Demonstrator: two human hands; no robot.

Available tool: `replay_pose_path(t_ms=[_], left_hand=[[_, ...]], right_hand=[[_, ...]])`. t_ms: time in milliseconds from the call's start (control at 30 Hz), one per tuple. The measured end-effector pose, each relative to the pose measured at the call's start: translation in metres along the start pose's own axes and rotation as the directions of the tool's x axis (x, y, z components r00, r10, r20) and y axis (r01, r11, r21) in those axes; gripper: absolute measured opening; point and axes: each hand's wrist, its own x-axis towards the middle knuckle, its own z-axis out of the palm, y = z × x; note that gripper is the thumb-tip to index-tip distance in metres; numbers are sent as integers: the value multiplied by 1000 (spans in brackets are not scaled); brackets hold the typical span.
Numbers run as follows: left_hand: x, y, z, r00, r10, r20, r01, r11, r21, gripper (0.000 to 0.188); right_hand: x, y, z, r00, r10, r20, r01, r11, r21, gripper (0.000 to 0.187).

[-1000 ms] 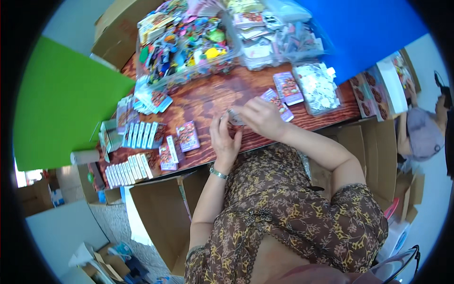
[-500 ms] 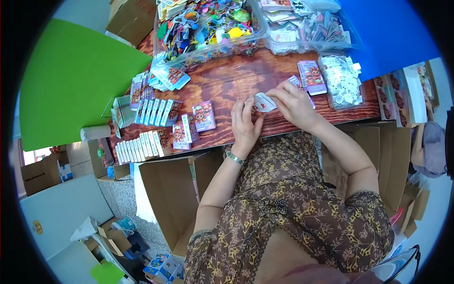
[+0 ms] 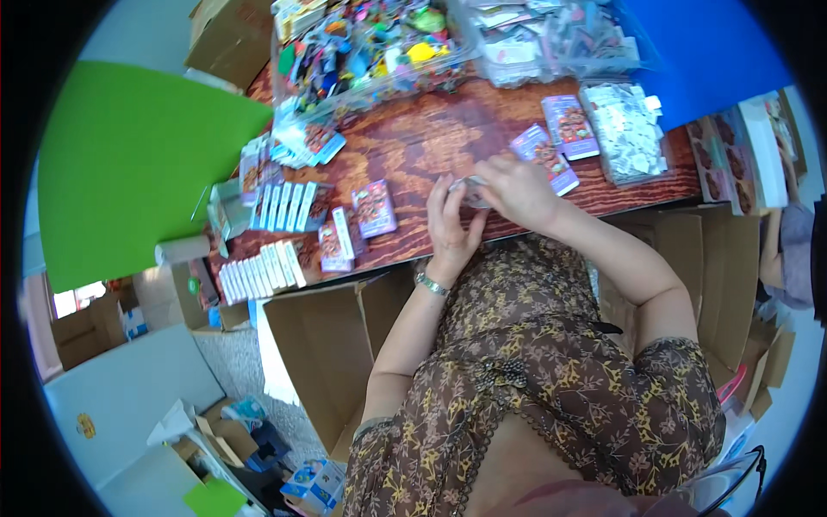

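Note:
Between my hands, over the front of the wood-patterned table, is a small whitish packet (image 3: 471,191), blurred and mostly covered by fingers. My left hand (image 3: 450,228) grips its left side with bent fingers, a metal-band watch on the wrist. Closing on it from the right, my right hand (image 3: 519,191) pinches the upper edge. Just beyond that hand lies a purple printed box (image 3: 546,160), and a second purple box (image 3: 569,127) touches it behind. Left of my left hand, another purple box (image 3: 375,208) lies flat beside a couple of stacked small boxes (image 3: 337,243).
Rows of small boxes (image 3: 258,271) stand at the table's left. Clear bins of colourful small toys (image 3: 370,52) and of flat packets (image 3: 594,43) line the back. A tub of white slips (image 3: 622,138) sits right. Open cartons (image 3: 323,345) stand below the front edge.
My right hand has moved left, close against my left, and now hides more of the packet. The purple box beside it shows more fully. The whole view has shifted slightly.

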Motion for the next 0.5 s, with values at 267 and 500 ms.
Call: replay_pose_path(t_ms=[267,500], left_hand=[[4,-8,-16,962,-249,112,241,967,80,80],[9,-9,-9,991,-105,81,97,991,91,82]], right_hand=[[-19,101,-71,981,119,-154,-141,979,-145,23],[-56,170,-99,831,556,14,-511,774,-375,29]])
